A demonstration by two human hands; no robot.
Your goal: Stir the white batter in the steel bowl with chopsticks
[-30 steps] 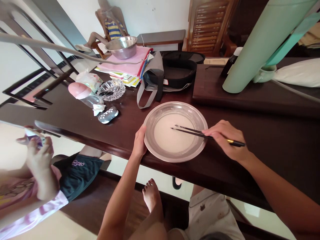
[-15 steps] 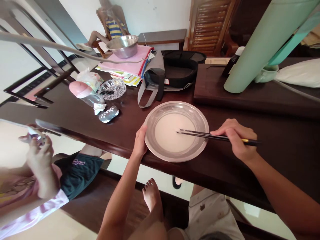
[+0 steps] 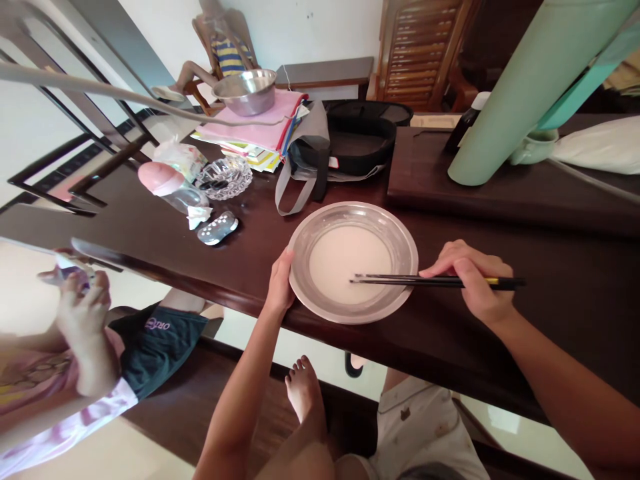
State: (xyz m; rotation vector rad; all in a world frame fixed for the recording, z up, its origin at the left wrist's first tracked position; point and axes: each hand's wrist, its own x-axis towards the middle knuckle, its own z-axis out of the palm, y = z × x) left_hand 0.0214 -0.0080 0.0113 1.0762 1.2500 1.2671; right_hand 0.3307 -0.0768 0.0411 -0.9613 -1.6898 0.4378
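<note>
A round metal plate [image 3: 400, 230] with a pale whitish liquid in its middle sits near the front edge of the dark wooden table [image 3: 150, 233]. My left hand [image 3: 280, 283] grips the plate's left rim, thumb on top. My right hand [image 3: 473, 280] is closed on a pair of black chopsticks [image 3: 400, 281] that lie almost level, their tips resting in the liquid near the plate's centre.
Behind the plate lie a black and grey bag [image 3: 345, 150], a stack of books with a steel bowl [image 3: 245, 90] on top, a glass dish [image 3: 224, 177], a pink-capped bottle [image 3: 167, 183] and a green cylinder [image 3: 515, 87]. Another person's hand [image 3: 80, 320] is at the left.
My right hand has swung the chopsticks round inside the plate: their tips went from the upper middle to the lower middle, and the sticks now lie level. My left hand has stayed put.
</note>
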